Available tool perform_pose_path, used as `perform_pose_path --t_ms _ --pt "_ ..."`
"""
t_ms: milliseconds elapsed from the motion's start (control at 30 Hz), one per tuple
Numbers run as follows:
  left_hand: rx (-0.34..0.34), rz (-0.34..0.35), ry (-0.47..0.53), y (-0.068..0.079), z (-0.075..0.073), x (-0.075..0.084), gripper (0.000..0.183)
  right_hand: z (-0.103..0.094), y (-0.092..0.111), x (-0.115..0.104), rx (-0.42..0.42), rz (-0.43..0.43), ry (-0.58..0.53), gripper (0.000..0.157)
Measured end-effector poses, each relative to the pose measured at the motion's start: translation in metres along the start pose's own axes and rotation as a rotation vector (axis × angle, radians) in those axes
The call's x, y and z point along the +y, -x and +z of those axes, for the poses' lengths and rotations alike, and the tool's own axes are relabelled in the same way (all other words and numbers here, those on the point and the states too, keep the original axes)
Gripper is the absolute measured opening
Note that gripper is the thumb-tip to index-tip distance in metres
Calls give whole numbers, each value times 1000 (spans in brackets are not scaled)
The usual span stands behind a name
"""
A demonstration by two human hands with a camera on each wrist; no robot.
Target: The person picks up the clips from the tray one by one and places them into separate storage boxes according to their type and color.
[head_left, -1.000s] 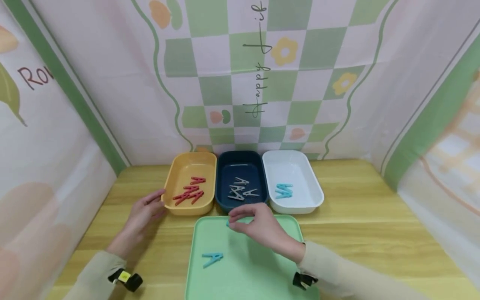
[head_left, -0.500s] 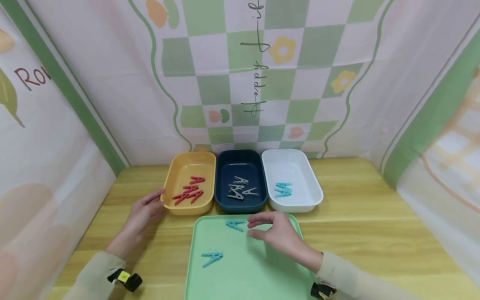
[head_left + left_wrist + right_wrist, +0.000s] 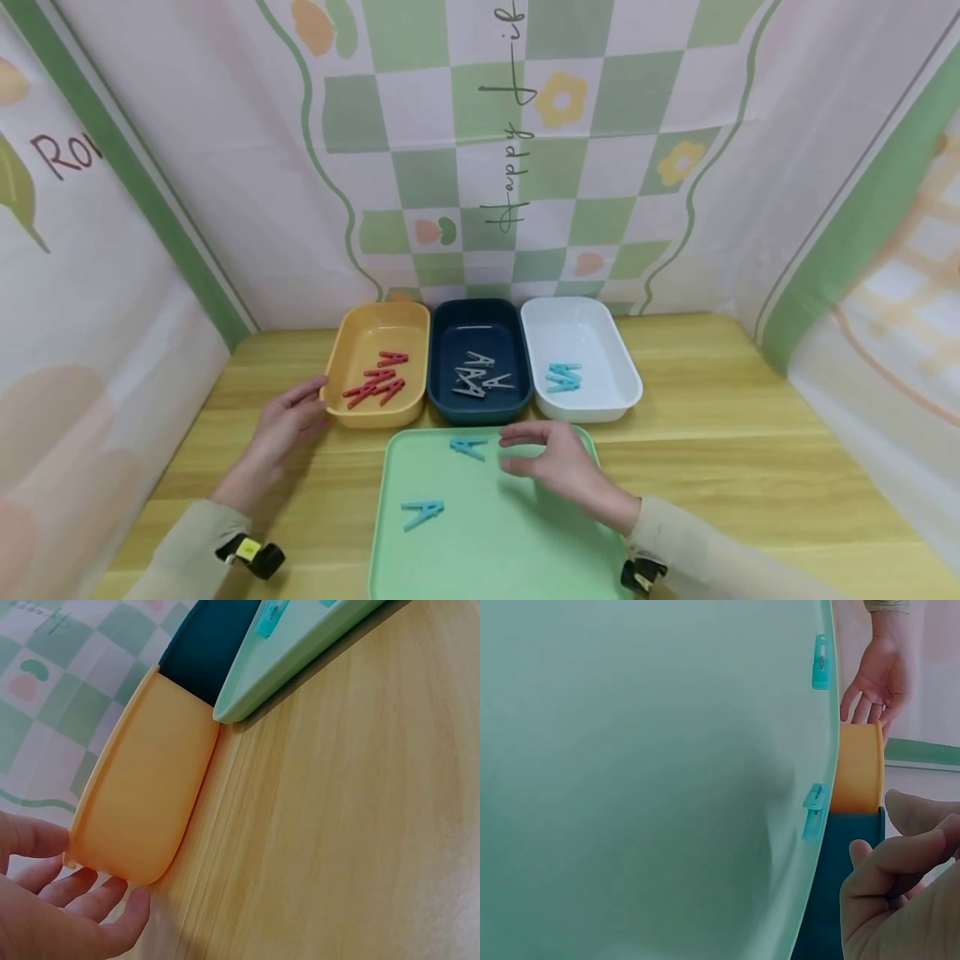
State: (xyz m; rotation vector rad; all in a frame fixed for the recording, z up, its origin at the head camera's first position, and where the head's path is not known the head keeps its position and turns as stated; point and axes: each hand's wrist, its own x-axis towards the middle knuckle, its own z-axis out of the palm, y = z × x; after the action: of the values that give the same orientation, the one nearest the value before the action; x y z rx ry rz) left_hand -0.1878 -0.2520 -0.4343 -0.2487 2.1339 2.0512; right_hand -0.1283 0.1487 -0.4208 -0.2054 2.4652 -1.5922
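My right hand hovers over the upper right of the light green tray, thumb and fingers apart and holding nothing. Just left of its fingertips lies a blue clothespin near the tray's far rim. A second blue clothespin lies closer on the tray's left part. My left hand rests its fingertips against the outer left side of the yellow bin; the left wrist view shows loosely bent fingers on the yellow wall. Red clothespins lie inside that bin.
A dark blue bin with several grey clothespins stands in the middle of the row. To its right is a white bin with blue clothespins. Behind the bins hangs a patterned cloth. All stand on a wooden table.
My right hand has let go of the blue clothespin at the tray's far rim and drawn back to the right. My left hand stays at the yellow bin.
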Motion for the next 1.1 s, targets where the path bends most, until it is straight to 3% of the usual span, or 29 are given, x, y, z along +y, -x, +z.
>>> perform_pose_path --t_ms 500,867,1100 --pt "-6 -8 -8 0 1 2 58 14 -22 0 -62 -60 12 44" --pt "-16 -6 -10 -1 0 0 59 24 -34 4 -88 -137 127 41" --pt "-7 -15 -2 0 1 0 58 26 -39 7 -90 -126 141 40"
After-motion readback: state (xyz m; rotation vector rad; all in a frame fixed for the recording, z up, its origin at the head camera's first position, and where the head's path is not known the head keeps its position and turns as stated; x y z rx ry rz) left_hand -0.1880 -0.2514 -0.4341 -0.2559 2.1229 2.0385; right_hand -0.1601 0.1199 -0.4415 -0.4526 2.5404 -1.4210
